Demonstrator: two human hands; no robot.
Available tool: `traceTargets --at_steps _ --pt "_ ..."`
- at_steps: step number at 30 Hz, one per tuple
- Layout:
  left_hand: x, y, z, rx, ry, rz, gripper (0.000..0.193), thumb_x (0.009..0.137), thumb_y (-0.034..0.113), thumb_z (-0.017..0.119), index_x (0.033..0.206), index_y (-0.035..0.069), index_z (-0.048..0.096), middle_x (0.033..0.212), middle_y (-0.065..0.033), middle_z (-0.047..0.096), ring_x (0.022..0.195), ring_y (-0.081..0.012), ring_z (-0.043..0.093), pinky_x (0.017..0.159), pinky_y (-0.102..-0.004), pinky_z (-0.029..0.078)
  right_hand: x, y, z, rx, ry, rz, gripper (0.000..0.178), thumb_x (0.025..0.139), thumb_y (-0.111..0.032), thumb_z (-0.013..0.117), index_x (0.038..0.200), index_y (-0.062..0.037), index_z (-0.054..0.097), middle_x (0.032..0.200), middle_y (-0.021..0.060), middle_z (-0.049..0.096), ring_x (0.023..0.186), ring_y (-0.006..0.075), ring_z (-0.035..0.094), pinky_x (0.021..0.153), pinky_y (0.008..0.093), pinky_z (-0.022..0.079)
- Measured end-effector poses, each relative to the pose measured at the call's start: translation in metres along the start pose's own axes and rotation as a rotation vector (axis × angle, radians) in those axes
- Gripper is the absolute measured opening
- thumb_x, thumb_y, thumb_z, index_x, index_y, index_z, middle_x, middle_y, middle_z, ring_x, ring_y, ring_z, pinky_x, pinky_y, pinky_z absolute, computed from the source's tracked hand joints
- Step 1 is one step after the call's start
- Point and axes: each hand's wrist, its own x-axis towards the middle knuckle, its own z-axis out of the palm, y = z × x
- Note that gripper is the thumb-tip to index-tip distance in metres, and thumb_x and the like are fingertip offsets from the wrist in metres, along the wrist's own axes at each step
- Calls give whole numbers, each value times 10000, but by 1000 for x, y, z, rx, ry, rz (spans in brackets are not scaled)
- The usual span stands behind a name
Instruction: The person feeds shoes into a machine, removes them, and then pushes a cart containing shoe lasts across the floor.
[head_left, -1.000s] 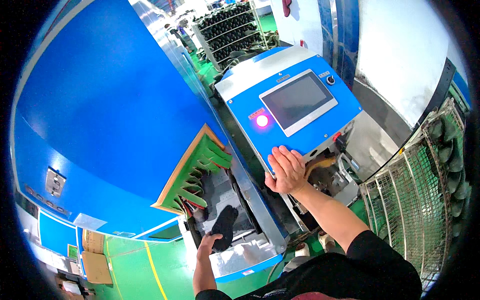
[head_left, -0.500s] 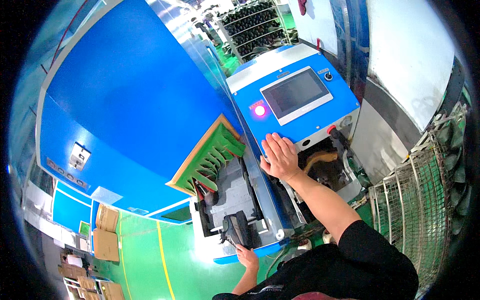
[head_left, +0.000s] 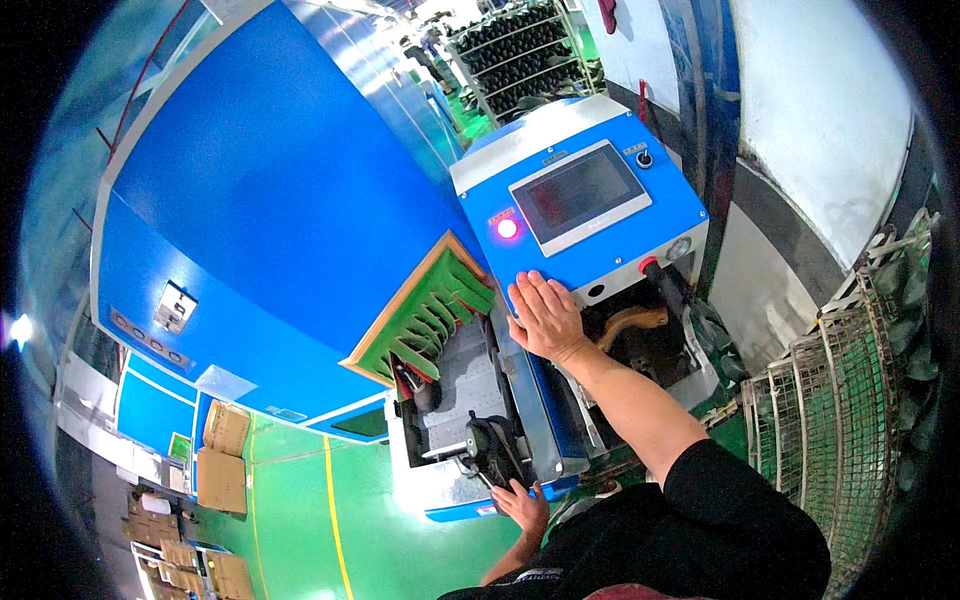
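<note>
My right hand (head_left: 547, 318) lies flat on the near left corner of the blue control box (head_left: 600, 262), its fingers stretched out side by side. Lower down, my left hand (head_left: 524, 508) grips the near end of a black shoe (head_left: 492, 450), fingers on one side and the thumb apart on the other. That shoe is over the front end of the grey conveyor belt (head_left: 452, 385). Its underside and the palm of my left hand are hidden. Farther along the belt a second dark shoe (head_left: 425, 394) sits by the green strip curtain (head_left: 425, 325).
A large blue machine housing (head_left: 290, 200) rises at the left. The control box carries a dark screen (head_left: 578, 195), a glowing red light (head_left: 507, 229) and a red button (head_left: 648, 264). At the right stands a wire cage (head_left: 825, 430). Cardboard boxes (head_left: 221, 478) are at the far left.
My left hand and the black shoe have moved a little right and forward, and the shoe has turned. My right hand stays on the control box. The whole view has shifted slightly.
</note>
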Motion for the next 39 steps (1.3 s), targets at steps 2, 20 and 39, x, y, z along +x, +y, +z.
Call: traceTargets --at_steps 2,20,39 --pt "7 -8 5 -276 29 -193 867 800 373 777 1412 -78 360 1456 -389 305 1361 -530 308 1135 -572 273 1 -1 -2 30 -19 6 538 914 -337 569 1358 -33 557 1432 167 525 1368 311 459 1158 455 302" --pt "125 -53 6 -1195 23 -386 597 684 205 926 1136 22 582 1043 -96 692 919 -208 646 836 -348 527 1 -3 5 5 23 -11 533 896 -314 584 1333 -10 571 1398 170 553 1334 332 491 1101 488 341" --pt "92 -59 9 -1236 -9 -587 637 678 199 921 1188 -37 621 1122 -109 693 959 -245 662 864 -384 532 -101 -16 -127 761 -630 702 514 892 -219 671 1354 -39 534 1053 176 697 928 333 690 800 421 542"
